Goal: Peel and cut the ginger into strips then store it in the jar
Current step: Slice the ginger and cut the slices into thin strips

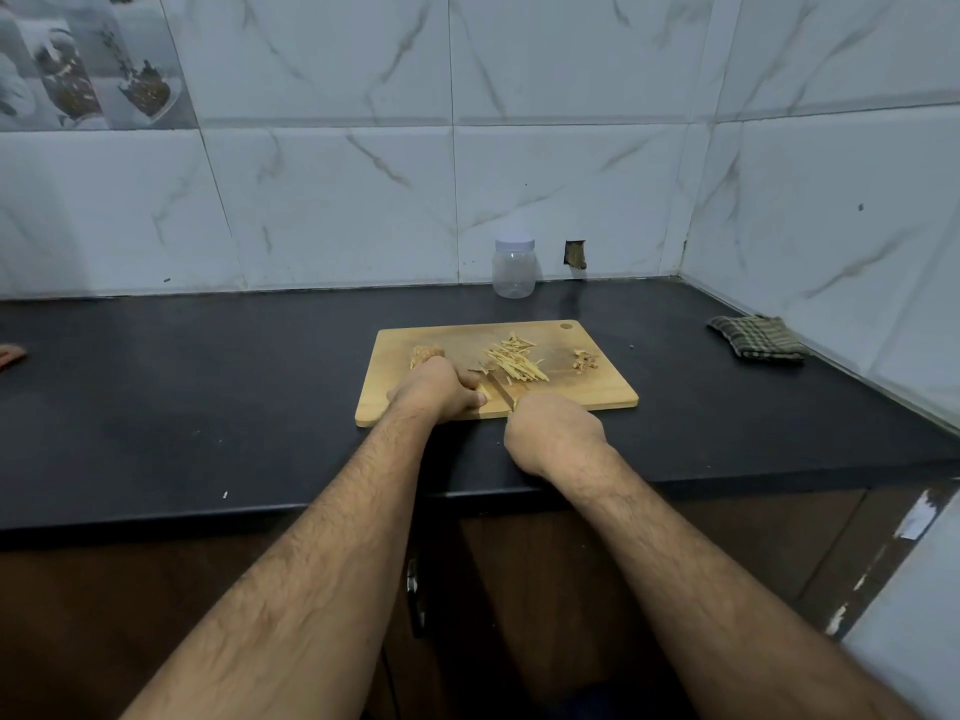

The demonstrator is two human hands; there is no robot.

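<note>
A wooden cutting board (597, 394) lies on the black counter. On it, a pile of pale ginger strips (516, 360) sits in the middle. An unpeeled ginger piece (423, 353) lies at the board's left, just beyond my left hand (436, 389). That hand holds down a small peeled ginger piece (482, 394) with curled fingers. My right hand (553, 433) grips a knife whose blade (500, 388) rests on the board right next to that piece. Ginger peel scraps (585, 360) lie at the board's right. A clear plastic jar (514, 266) with its lid on stands by the back wall.
A folded checked cloth (756, 339) lies at the right near the side wall. The tiled walls meet in a corner at the back right. The counter's front edge (260, 511) runs under my forearms. An orange object (10, 354) shows at the far left edge.
</note>
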